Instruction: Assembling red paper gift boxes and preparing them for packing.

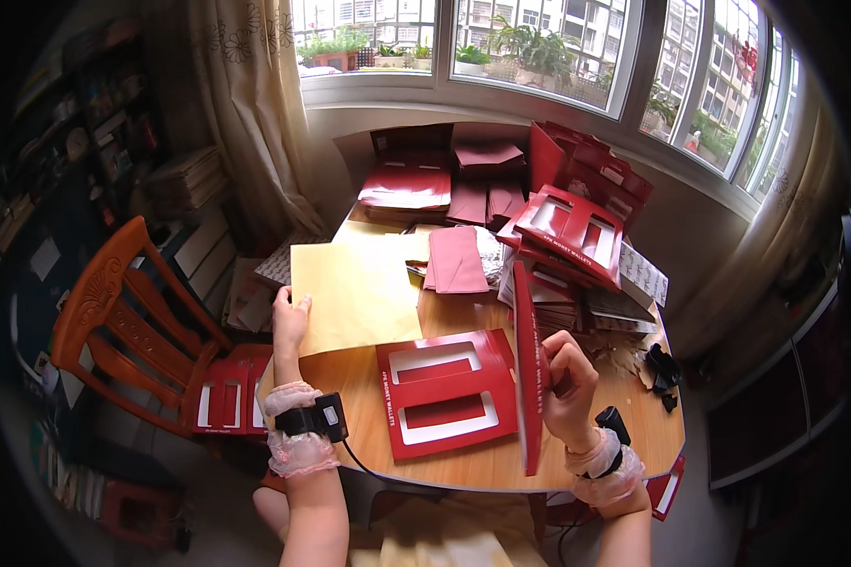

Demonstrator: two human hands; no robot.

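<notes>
My left hand [290, 321] grips the left edge of a large yellow paper sheet [355, 293], thumb on top, over the left side of the table. Pinched in my right hand [569, 389] is a flat red cardboard box [529, 378], stood on edge and seen nearly side-on. Between the hands lies another flat red box [449, 392] with two white-edged window cutouts, its right side against the upright one. The yellow sheet's lower right corner comes close to this box. Beyond the sheet rests a stack of dull red paper wallets [457, 260].
Stacked red window boxes [572, 231] lean at the table's back right, with more boxes [407, 184] at the back left. Paper scraps [619, 359] and a black object [663, 369] lie near the right edge. A wooden chair [128, 326] holding red boxes stands left.
</notes>
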